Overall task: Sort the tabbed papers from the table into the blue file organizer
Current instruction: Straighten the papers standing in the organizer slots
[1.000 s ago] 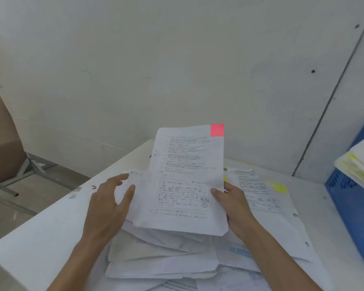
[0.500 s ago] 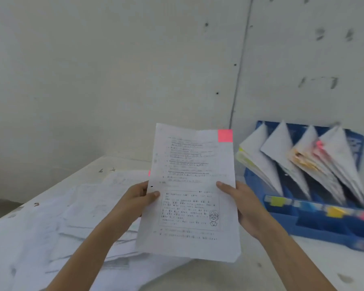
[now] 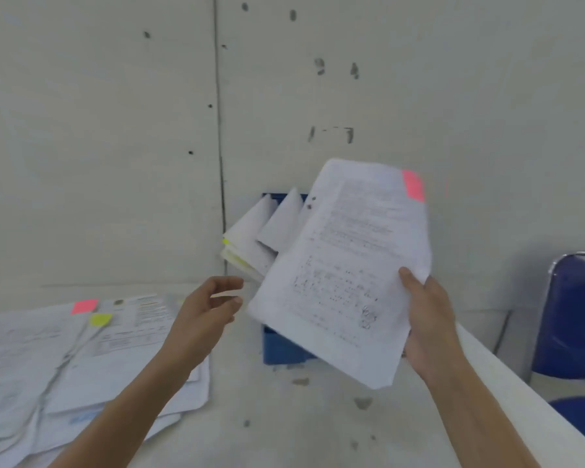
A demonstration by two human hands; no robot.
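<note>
Head: right hand (image 3: pixel 429 319) grips pink-tabbed paper (image 3: pixel 345 265); left hand (image 3: pixel 203 319) loose; blue organizer (image 3: pixel 281 346) holds papers (image 3: pixel 250 238).

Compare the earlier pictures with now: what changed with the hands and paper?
The left hand let go of the pink-tabbed paper and is open. The right hand alone carried it, tilted, in front of the blue file organizer. Unchanged: the right hand's grip on its edge; the paper pile on the table.

White table (image 3: pixel 284 417), paper pile (image 3: pixel 47 366) left, blue organizer (image 3: pixel 281 346) behind.
</note>
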